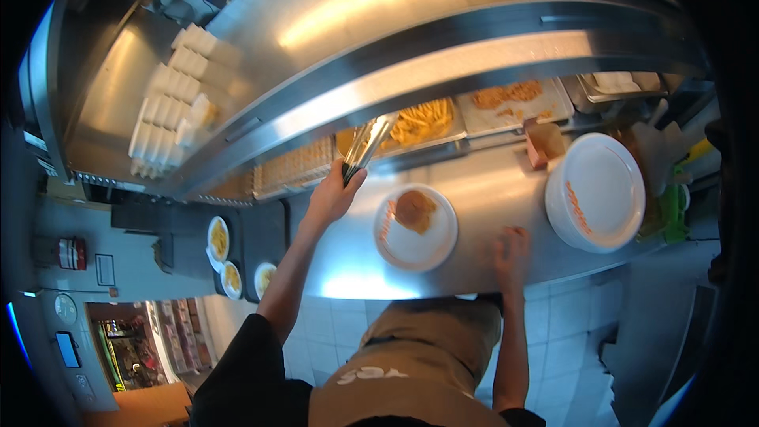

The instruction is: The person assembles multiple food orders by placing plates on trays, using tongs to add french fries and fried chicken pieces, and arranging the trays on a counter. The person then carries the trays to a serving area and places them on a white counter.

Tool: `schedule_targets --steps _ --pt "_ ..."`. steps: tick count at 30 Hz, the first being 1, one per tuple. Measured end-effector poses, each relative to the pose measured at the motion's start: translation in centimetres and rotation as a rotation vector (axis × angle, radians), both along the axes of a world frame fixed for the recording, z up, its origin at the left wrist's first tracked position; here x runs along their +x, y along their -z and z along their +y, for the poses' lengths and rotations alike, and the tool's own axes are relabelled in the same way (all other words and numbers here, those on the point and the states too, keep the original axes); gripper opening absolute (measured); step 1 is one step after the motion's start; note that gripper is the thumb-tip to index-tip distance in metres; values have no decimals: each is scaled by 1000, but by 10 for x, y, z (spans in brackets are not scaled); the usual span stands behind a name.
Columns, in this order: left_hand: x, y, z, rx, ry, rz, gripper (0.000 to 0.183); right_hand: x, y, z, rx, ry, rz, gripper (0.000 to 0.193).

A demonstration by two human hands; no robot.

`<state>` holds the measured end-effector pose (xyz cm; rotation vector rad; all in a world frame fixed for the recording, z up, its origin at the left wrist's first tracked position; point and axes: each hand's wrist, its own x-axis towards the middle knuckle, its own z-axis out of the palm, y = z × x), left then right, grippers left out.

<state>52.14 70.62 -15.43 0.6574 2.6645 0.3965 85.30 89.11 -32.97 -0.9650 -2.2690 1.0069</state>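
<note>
My left hand is closed round the dark handles of metal tongs, whose tips reach under the shelf to a tray of fries. On the steel counter before me lies a white plate with a red printed mark on its rim. It bears a browned bun with something golden showing from under it. Nothing shows in my right hand, which hovers or rests at the counter's front edge, right of the plate, with loosely bent fingers apart.
At right stand a stack of white plates and a small carton. Behind them lies a tray of breaded pieces. A steel shelf overhangs the trays. White containers and several plates of food are at left.
</note>
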Motion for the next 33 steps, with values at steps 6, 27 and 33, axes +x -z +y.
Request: schedule_targets --steps 6,27,33 --pt "-122 17 94 -587 67 114 65 -16 68 6 186 170 -351 42" --pt "-240 118 157 -270 459 426 65 -20 63 8 214 341 -171 32" --pt "-217 51 102 -199 464 114 62 -22 65 9 222 343 -177 31"
